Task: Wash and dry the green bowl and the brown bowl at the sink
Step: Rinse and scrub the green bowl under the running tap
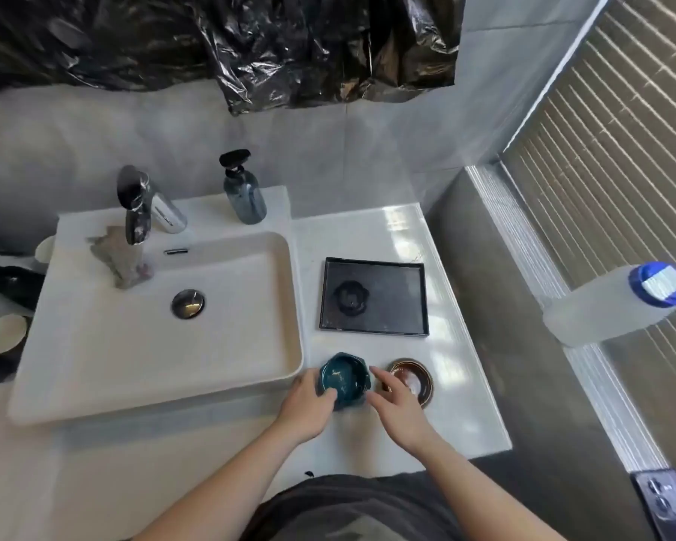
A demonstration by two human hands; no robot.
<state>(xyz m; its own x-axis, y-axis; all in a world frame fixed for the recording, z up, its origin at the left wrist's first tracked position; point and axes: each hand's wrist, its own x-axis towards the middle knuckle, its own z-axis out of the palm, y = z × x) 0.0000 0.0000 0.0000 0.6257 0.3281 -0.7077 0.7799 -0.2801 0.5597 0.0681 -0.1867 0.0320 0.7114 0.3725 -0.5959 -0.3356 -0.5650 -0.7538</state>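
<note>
Now the left hand (309, 404) curls its fingers round the near rim of the green bowl (344, 378), thumb inside. Right hand (397, 408) reaches with loose, straight fingers, holding nothing, over the brown bowl (416, 378). Both bowls sit on the counter (457, 408), between sink (285, 306) and black tray (373, 298).

Bright daylight is admitted through the blinds (617, 158); striped glare is cast on the counter (399, 228); edges are bowed and softened.

Home bathroom; washbasin (250, 244), soap bottle (246, 197)
</note>
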